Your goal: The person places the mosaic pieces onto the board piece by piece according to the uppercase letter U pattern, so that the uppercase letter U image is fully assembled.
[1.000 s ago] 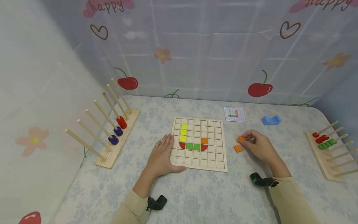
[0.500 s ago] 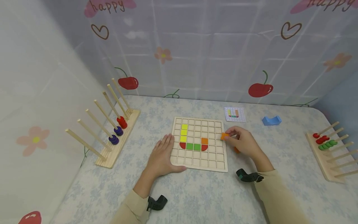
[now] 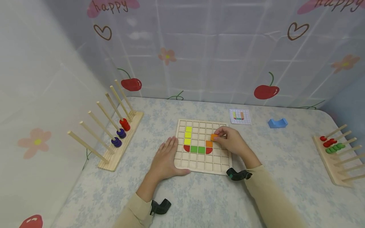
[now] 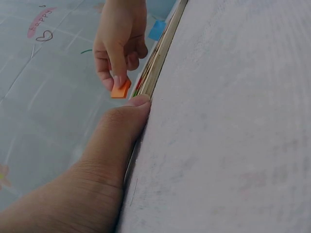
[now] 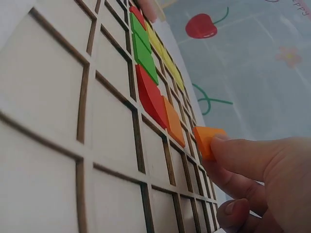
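A wooden grid board (image 3: 201, 164) lies mid-table, holding a column of yellow square tiles (image 3: 188, 135), two green square tiles (image 3: 197, 149), red quarter-round tiles (image 3: 209, 150) at both lower corners and one orange tile (image 3: 209, 144). My right hand (image 3: 232, 141) pinches another orange square tile (image 5: 206, 141) between thumb and fingers, just above the board and behind the seated orange one. My left hand (image 3: 165, 160) rests flat at the board's left edge, fingers straight along it and thumb (image 4: 140, 100) against the near edge.
A pattern card (image 3: 240, 116) and a blue curved block (image 3: 278, 123) lie behind the board to the right. Peg racks stand at both sides: one with purple and red rings (image 3: 124, 124) on the left, one with red and green beads (image 3: 335, 148) on the right.
My right hand has carried an orange tile leftward from the table beside the board to over its grid. The left hand keeps its place at the board's edge.
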A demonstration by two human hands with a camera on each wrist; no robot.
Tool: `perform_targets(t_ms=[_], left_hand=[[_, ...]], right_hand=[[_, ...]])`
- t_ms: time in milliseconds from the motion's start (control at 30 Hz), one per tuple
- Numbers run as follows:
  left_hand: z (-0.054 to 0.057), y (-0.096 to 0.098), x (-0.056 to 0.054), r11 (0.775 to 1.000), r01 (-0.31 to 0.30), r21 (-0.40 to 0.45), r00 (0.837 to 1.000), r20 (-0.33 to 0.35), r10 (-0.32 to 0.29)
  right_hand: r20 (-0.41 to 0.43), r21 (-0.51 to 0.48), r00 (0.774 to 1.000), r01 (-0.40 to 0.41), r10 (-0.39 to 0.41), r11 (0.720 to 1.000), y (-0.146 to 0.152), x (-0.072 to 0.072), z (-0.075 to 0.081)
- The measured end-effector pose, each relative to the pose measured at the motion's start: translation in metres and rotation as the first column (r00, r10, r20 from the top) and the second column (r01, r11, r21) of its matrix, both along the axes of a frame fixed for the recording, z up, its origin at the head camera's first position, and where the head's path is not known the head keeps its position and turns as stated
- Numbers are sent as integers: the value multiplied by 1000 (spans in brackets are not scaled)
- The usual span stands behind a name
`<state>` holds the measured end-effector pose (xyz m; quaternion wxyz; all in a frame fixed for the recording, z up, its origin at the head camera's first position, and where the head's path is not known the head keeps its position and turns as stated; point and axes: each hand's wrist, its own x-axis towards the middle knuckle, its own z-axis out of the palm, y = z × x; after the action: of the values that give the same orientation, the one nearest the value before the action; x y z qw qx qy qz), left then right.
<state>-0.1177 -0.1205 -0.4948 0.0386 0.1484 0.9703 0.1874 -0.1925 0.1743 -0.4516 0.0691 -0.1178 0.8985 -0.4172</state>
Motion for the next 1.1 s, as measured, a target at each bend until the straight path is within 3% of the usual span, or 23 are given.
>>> perform_targets(t_ms=[400, 1100], left_hand=[[1, 0, 1, 1000, 3, 10, 1000, -11, -2], [0, 1, 0, 1000, -8, -1, 1000, 8, 8]], right_hand=[[27, 72, 1000, -7, 5, 997, -18, -7, 1], [32, 144, 999, -37, 32, 989, -20, -9, -3]])
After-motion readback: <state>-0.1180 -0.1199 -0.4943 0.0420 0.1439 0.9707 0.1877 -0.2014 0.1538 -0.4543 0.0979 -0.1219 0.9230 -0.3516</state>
